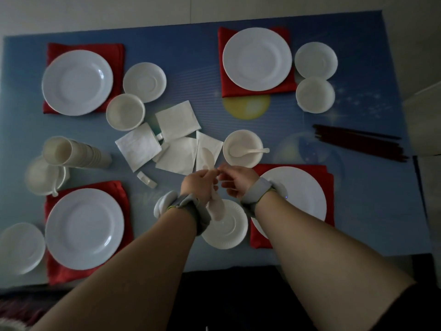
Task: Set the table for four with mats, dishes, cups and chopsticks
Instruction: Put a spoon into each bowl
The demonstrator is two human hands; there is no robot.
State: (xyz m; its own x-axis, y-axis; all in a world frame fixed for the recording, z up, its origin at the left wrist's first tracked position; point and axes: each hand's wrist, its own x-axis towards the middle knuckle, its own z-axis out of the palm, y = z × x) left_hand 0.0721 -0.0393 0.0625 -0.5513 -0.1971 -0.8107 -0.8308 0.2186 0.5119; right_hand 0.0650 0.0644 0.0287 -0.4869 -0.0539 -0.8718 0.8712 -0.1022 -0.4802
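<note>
Right, white spoons in my left hand, fingers curled round them. One bowl end pokes out away from me at the top, over a napkin; another hangs down toward me over the small saucer near the table's near edge. So their long axis runs roughly away from me and back, tilted a little. How many spoons are in the bunch I cannot tell. My right hand sits just beside the left, fingertips meeting it at the spoons, fingers loosely curled; whether it actually pinches a spoon I cannot tell.

Just beyond my hands, a bowl with one spoon lying in it, handle pointing right. Under my right wrist, a big plate on a red mat. More napkins are scattered mid-table. Three other mats each carry a plate: far left, far right, near left. Saucers and bowls stand beside them. A stack of cups lies on its side at the left, mouth toward me. Dark chopsticks lie in a bundle at the right, long axis running left to right. Blue table under all of it.
</note>
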